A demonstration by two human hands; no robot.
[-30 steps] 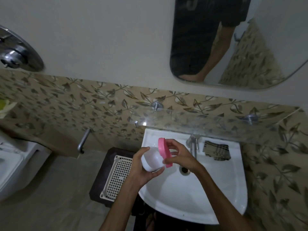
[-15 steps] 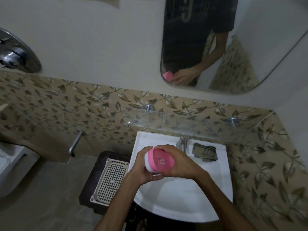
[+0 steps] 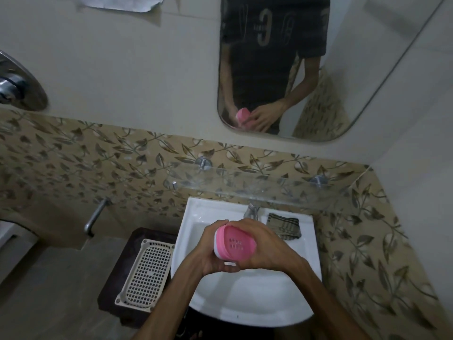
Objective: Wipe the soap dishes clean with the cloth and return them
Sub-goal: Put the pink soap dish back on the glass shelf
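Note:
Above the white sink [image 3: 245, 298] I hold one soap dish [image 3: 234, 244]: a pink perforated insert sits pressed into a white base. My left hand [image 3: 208, 251] cups the white base from the left and below. My right hand [image 3: 267, 246] wraps round the dish's right side, fingers curled over its far edge. A dark checked cloth [image 3: 284, 225] lies folded on the sink's back ledge, right of the tap [image 3: 251, 212]. Neither hand touches it.
A glass shelf [image 3: 257, 190] juts from the leaf-patterned tiles just above the sink. A cream perforated tray [image 3: 147, 273] rests on a dark stool left of the sink. The mirror [image 3: 282, 69] reflects my hands and the dish. A metal pipe [image 3: 94, 219] sticks out of the wall.
The pink insert, held upright beside the white base a second ago, now sits fitted into it. Both hands closed round the joined dish, and my view tilted upward.

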